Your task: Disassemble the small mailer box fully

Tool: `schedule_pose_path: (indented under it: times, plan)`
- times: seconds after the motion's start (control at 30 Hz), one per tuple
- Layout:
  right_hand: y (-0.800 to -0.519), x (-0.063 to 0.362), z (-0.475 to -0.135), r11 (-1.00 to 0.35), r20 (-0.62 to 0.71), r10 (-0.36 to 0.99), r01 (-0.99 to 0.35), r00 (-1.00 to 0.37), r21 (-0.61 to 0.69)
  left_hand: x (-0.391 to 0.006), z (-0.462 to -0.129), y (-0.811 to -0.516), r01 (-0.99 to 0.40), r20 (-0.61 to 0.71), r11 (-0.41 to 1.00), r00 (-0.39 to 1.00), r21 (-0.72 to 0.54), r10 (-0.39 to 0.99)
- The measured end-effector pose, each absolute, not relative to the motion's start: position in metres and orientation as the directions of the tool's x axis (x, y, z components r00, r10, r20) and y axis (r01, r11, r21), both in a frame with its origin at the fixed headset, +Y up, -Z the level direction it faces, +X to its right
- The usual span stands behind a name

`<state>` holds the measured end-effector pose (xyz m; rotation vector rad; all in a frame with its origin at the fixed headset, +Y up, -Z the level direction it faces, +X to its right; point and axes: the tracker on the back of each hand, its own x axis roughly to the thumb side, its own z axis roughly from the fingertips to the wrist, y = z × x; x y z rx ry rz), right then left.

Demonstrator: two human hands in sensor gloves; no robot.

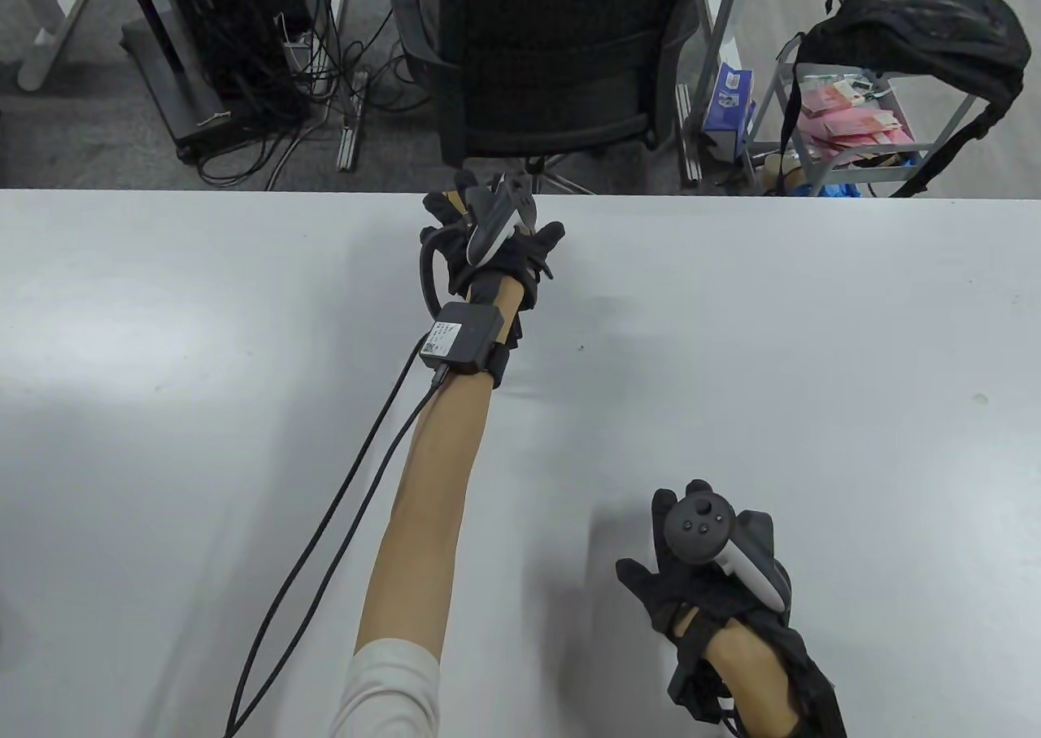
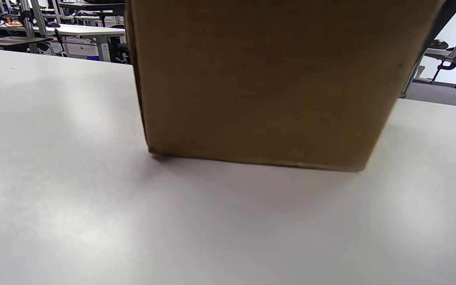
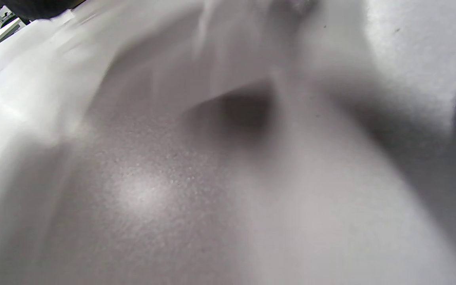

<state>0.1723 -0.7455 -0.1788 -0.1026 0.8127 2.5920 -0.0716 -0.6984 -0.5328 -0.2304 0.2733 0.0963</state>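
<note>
The small mailer box (image 2: 259, 87) is plain brown cardboard. It stands on the white table and fills the upper middle of the left wrist view, its flaps out of frame. In the table view my left hand (image 1: 488, 229) is stretched out to the table's far edge and covers the box almost entirely, with fingers and thumb curled down around it. My right hand (image 1: 699, 559) lies near the front right with its fingers spread on the table, holding nothing. The right wrist view shows only blurred table surface.
The white table (image 1: 813, 323) ends just beyond my left hand. Behind that edge stands a black office chair (image 1: 553, 54), and a cart with a black backpack (image 1: 911, 22) is at the back right. A black cable (image 1: 325, 526) trails from my left wrist.
</note>
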Motion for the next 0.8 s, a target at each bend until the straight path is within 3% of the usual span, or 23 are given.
schedule_pose_path:
  times: [0.17, 0.3, 0.43, 0.57, 0.8]
  plan:
    - [-0.745, 0.172, -0.179, -0.737, -0.195, 0.367, -0.412, -0.910, 0.535, -0.078, -0.536, -0.707, -0.225, -0.290, 0.938, 0.946, -0.265, 0.145]
    - [-0.745, 0.171, -0.179, -0.734, -0.195, 0.364, -0.409, -0.911, 0.542, -0.074, -0.535, -0.704, -0.121, -0.281, 0.971, 0.958, -0.205, 0.060]
    - [-0.745, 0.170, -0.179, -0.733, -0.196, 0.361, -0.408, -0.912, 0.544, -0.074, -0.530, -0.703, -0.120, -0.263, 0.990, 0.960, -0.080, 0.095]
    - [-0.746, 0.173, -0.180, -0.726, -0.211, 0.360, -0.415, -0.909, 0.548, -0.077, -0.518, -0.697, -0.079, -0.218, 0.997, 0.973, 0.004, 0.078]
    - [-0.746, 0.172, -0.178, -0.723, -0.210, 0.362, -0.415, -0.908, 0.553, -0.076, -0.479, -0.678, -0.119, -0.203, 0.993, 0.972, 0.019, 0.121]
